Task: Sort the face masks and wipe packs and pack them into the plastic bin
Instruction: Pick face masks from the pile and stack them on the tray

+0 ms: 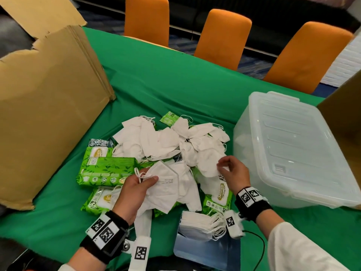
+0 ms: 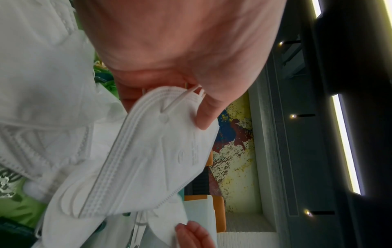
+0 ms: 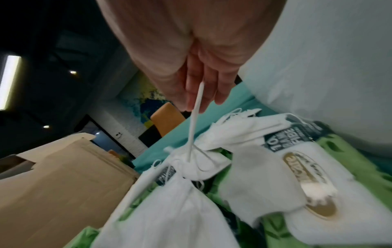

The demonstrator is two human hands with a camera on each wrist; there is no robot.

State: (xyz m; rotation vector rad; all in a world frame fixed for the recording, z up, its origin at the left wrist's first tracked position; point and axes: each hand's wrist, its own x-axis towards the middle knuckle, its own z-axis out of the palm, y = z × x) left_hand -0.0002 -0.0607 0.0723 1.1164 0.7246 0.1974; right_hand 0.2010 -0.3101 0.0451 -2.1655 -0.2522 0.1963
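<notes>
Most masks (image 1: 175,141) and packs (image 1: 106,169) lie unsorted, bin (image 1: 293,149) seemingly empty; left hand (image 1: 134,189) grips one mask (image 1: 166,184), right hand (image 1: 233,173) pinches a strap (image 3: 196,120).

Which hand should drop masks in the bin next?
Probably right: the right hand is beside the plastic bin, pinching only an ear loop. Left hand, farther away, holds stacked masks.

"80" on wipe pack (image 1: 98,199)
</notes>
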